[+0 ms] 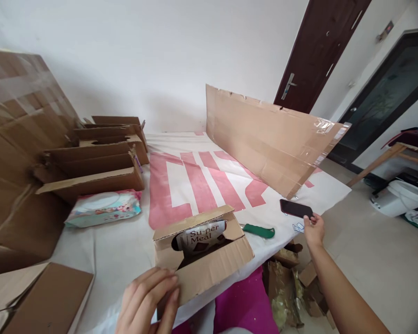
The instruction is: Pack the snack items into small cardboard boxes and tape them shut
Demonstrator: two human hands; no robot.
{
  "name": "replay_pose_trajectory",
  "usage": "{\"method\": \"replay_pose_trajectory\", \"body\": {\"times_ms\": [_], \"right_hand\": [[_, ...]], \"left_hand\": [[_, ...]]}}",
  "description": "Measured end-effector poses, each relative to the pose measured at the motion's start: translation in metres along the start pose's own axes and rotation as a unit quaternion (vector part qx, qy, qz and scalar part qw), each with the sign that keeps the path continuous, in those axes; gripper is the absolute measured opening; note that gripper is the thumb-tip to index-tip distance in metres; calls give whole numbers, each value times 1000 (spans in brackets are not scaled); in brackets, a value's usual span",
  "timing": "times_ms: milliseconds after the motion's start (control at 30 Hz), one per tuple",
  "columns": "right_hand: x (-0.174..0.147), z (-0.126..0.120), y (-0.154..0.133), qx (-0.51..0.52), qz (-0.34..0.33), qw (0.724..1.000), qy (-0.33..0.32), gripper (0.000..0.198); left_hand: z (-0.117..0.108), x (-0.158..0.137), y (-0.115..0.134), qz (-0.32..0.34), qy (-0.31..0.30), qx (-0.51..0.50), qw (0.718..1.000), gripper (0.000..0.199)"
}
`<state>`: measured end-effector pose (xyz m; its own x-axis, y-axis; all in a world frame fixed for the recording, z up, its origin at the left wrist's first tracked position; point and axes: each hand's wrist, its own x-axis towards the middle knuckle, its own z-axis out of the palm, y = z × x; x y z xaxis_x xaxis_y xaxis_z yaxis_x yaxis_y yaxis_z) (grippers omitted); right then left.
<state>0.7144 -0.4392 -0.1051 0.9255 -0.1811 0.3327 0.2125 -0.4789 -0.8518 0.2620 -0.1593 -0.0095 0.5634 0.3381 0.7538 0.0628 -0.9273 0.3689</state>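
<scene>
Near the front of the table, an open cardboard box [212, 271] holds a pouch [203, 236] printed "Su-per Meal". My left hand [148, 297] grips the near left corner of this box between thumb and fingers. At the table's right edge, my right hand [314, 229] has a dark smartphone [295, 208] by its near end, screen facing up. It cannot be told whether the phone rests on the cloth. Between box and phone lies a green-handled tool [259, 230], its other end hidden by the box.
A pack of wipes [104, 208] lies left, before several open cardboard boxes [90, 178]. A large carton [17, 139] and another box [45, 297] flank the left side. A cardboard panel [264, 139] stands at the back right. Cardboard scraps [285, 287] lie below the table's edge.
</scene>
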Motion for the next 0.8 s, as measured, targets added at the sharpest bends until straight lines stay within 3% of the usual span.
{"method": "replay_pose_trajectory", "body": {"times_ms": [133,233,300,367,433,467,500,567,633,733,800], "right_hand": [[-38,13,-60,65,-91,992,-65,44],[-87,15,-124,120,-154,962,-190,33],[-124,12,-169,163,-256,885,-354,25],[-158,10,-208,166,-403,752,-494,25],[-182,13,-234,117,-533,648,-532,31],[-190,15,-242,78,-576,621,-526,35],[-193,18,-247,37,-604,611,-510,38],[-191,21,-250,-29,-628,620,-470,39],[-180,20,-248,-57,-634,648,-418,38],[-162,18,-241,-78,-627,698,-337,32],[-155,20,-235,-99,-623,711,-310,28]], "left_hand": [[-1,10,-7,42,-92,96,990,30],[0,17,-3,61,-156,147,975,39],[1,23,3,43,-194,152,968,36],[1,28,7,10,-228,152,962,22],[0,30,8,-24,-242,163,956,11],[0,29,8,-35,-239,173,955,13],[-1,28,6,-42,-232,184,954,19],[-1,21,3,-45,-215,197,956,36],[-1,12,1,-56,-183,188,963,50],[3,-2,0,-128,-90,159,975,54],[9,-10,-1,-180,-26,144,973,57]]}}
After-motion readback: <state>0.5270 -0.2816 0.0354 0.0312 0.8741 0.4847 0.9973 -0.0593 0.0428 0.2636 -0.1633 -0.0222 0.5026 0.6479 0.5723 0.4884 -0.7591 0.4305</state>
